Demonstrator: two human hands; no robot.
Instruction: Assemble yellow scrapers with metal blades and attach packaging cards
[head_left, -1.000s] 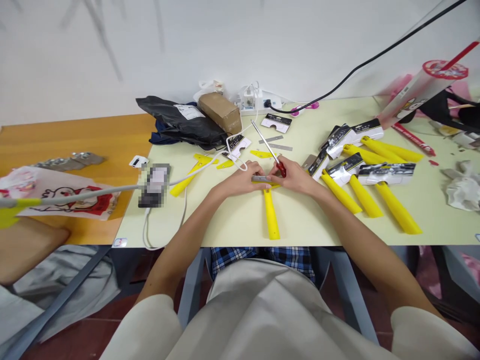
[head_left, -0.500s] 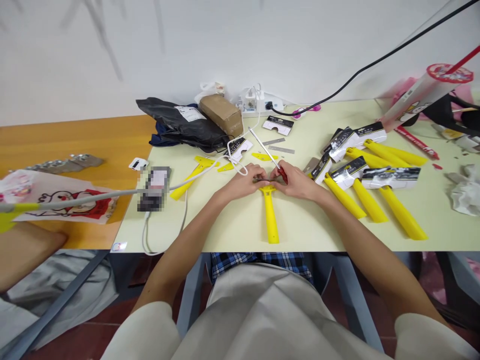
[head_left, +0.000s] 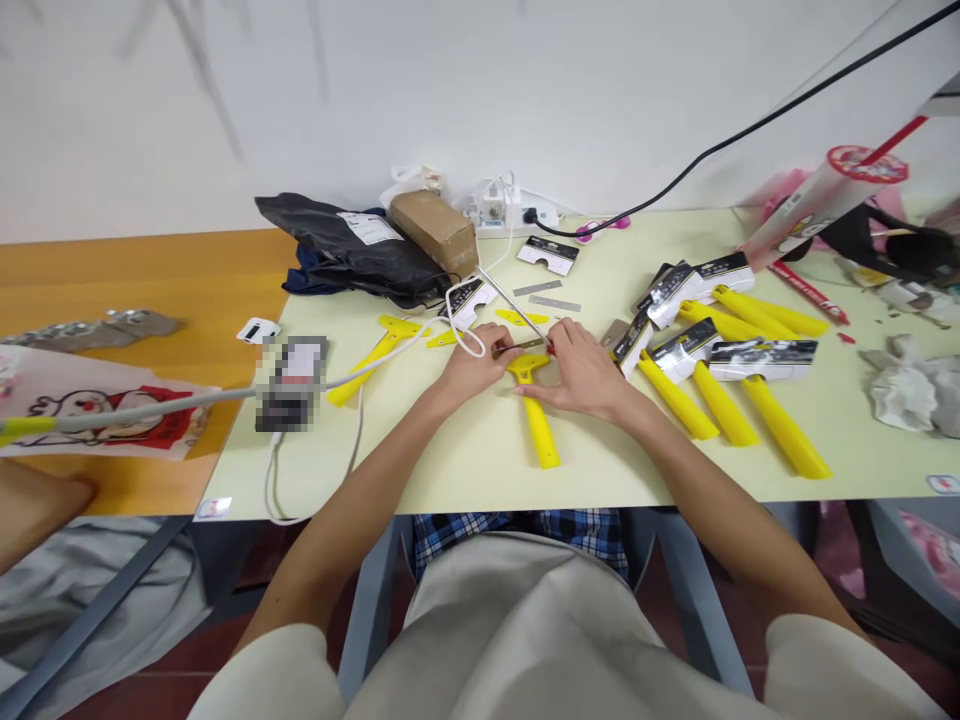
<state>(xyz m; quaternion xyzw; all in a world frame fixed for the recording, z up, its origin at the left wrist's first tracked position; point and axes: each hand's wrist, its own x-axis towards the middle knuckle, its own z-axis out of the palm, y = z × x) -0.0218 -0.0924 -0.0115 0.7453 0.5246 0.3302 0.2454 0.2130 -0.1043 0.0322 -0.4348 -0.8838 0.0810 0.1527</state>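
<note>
A yellow scraper handle [head_left: 541, 432] lies on the table in front of me, its wide head away from me. My left hand [head_left: 474, 364] pinches one end of a thin dark metal blade [head_left: 529, 344] just above that head. In my right hand [head_left: 583, 372] is a screwdriver [head_left: 516, 302], its long shaft pointing up and left, its red grip mostly hidden by the fingers. The right thumb reaches to the scraper's neck. Beyond the hands lie two loose blades [head_left: 555, 303] and a small yellow plate [head_left: 520, 317]. Another yellow scraper handle [head_left: 375, 362] rests left of my left hand.
Several yellow scrapers [head_left: 739, 410] in black-and-white card sleeves lie to the right. A white cable [head_left: 405, 352] crosses the left side past a phone-like device [head_left: 300, 370]. A black plastic bag [head_left: 352, 245] and a cardboard box [head_left: 435, 228] stand at the back. Crumpled tissue [head_left: 904, 385] is far right.
My hands have drawn a little apart, and more of the blade shows. The scraper's lower end has swung slightly to the right, with my right thumb now beside its neck. The view has shifted slightly.
</note>
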